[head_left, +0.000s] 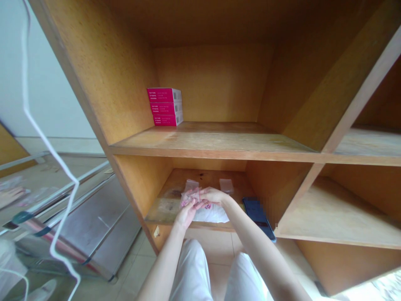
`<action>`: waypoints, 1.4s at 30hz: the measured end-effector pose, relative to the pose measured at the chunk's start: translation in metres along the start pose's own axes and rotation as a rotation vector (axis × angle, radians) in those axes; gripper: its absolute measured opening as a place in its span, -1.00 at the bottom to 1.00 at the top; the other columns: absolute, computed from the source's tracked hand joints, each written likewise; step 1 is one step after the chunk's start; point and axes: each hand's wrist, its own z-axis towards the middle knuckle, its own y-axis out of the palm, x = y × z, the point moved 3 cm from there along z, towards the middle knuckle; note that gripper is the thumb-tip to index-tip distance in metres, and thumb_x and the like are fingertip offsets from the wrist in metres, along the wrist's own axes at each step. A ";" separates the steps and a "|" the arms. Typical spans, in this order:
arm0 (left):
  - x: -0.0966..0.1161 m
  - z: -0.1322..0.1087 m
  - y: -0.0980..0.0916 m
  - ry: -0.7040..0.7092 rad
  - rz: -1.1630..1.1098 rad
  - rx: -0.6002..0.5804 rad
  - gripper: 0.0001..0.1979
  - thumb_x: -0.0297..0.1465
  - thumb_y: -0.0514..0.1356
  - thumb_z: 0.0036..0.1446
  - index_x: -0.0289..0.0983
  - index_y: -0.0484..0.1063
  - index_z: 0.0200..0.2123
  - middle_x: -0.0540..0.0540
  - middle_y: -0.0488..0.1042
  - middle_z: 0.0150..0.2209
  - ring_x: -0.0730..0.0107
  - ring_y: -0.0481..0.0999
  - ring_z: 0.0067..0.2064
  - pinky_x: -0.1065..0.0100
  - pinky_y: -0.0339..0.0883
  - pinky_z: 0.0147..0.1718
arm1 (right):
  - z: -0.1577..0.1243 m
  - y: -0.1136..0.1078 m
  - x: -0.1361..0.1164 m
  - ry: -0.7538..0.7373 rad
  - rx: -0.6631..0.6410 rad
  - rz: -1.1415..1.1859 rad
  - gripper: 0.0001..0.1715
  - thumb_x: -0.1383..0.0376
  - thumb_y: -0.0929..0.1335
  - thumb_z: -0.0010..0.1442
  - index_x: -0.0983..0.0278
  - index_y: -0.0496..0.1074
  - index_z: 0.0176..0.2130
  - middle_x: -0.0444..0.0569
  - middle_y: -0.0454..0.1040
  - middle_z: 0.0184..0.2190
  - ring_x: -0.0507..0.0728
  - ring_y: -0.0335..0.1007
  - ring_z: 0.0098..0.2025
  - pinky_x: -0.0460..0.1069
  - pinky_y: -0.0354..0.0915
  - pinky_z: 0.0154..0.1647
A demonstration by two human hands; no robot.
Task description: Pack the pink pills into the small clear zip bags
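Over the lower shelf, my left hand (186, 214) and my right hand (214, 195) meet at a small clear zip bag (190, 195) with pink print or pink bits on it. Both hands have their fingers closed around its edge. Beneath them lies a white sheet or bag (212, 215), with a few small pink pieces (208, 206) near my right fingers. Another small clear bag (226, 185) rests flat on the shelf behind my right wrist. Fine details between the fingertips are too small to make out.
Three stacked pink boxes (165, 107) stand on the upper shelf (219, 144). A dark phone (258, 218) lies at the right of the lower compartment, overhanging its edge. At left are a metal-framed table (94, 217), a hanging white cable (67, 175) and another person's hand (12, 196).
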 end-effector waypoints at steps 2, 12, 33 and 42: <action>0.000 0.001 -0.006 0.018 -0.004 0.035 -0.60 -0.52 0.19 -0.02 -0.12 0.26 -0.09 -0.05 0.29 0.05 0.28 0.27 0.08 0.09 0.04 0.09 | -0.004 -0.002 -0.001 -0.018 -0.038 -0.006 -0.63 0.09 0.37 -0.04 0.29 0.45 -0.28 -0.04 0.51 -0.39 0.06 0.45 -0.39 -0.15 0.26 -0.52; 0.002 0.001 -0.020 0.015 -0.014 0.095 -0.69 -0.55 0.22 -0.09 -0.24 0.37 -0.20 -0.12 0.31 0.05 0.27 0.19 0.14 0.22 -0.02 0.13 | -0.013 -0.043 0.012 -0.205 0.484 0.201 -0.59 0.13 0.30 0.04 0.37 0.41 -0.20 0.12 0.48 -0.25 0.11 0.44 -0.29 0.01 0.31 -0.23; 0.001 0.003 -0.026 -0.065 0.042 0.113 -0.69 -0.59 0.22 -0.12 -0.28 0.36 -0.23 -0.15 0.33 0.03 0.24 0.20 0.13 0.22 0.05 0.11 | 0.024 -0.020 0.076 -0.262 1.031 0.204 -0.25 0.08 -0.16 0.16 0.36 0.14 0.10 0.06 0.22 0.09 0.07 0.15 0.11 0.01 0.10 0.05; -0.007 0.008 -0.034 -0.125 0.179 0.149 -0.66 -0.60 0.26 -0.20 -0.29 0.34 -0.27 -0.14 0.43 -0.09 0.27 0.36 0.00 0.21 0.10 0.05 | 0.026 -0.020 0.081 -0.222 0.995 0.159 -0.26 0.09 -0.18 0.19 0.39 0.07 0.14 0.06 0.23 0.08 0.05 0.14 0.11 -0.03 0.07 0.08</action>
